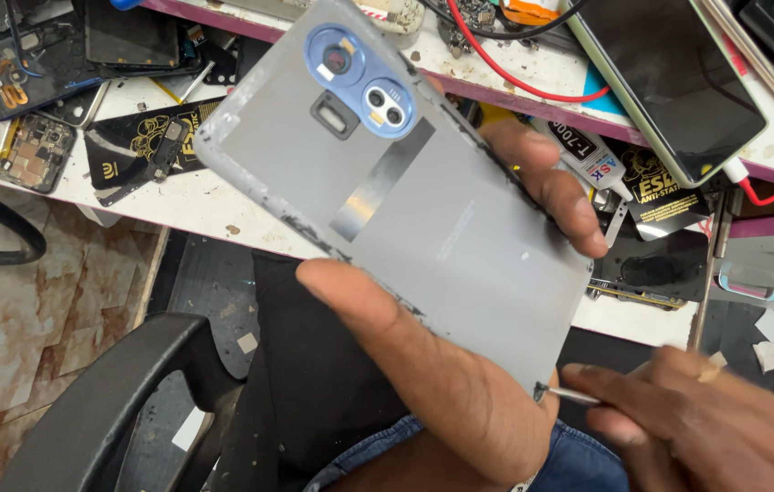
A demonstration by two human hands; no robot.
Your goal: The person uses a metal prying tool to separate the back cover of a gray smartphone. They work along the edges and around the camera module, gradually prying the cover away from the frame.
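My left hand (460,364) holds a grey phone back cover (405,210) by its edges, inner side up, thumb on the near edge and fingers curled over the far edge. The cover has a blue camera ring piece near its top and dark glue residue along its rim. My right hand (706,424) pinches a thin metal tool (574,395) whose tip touches the cover's lower corner.
A white workbench (195,196) carries opened phones (36,64), a black card (141,141), a glue tube (592,155), red wires (505,73) and a dark-screened phone (669,77). A black chair arm (104,401) and tiled floor (13,310) lie lower left.
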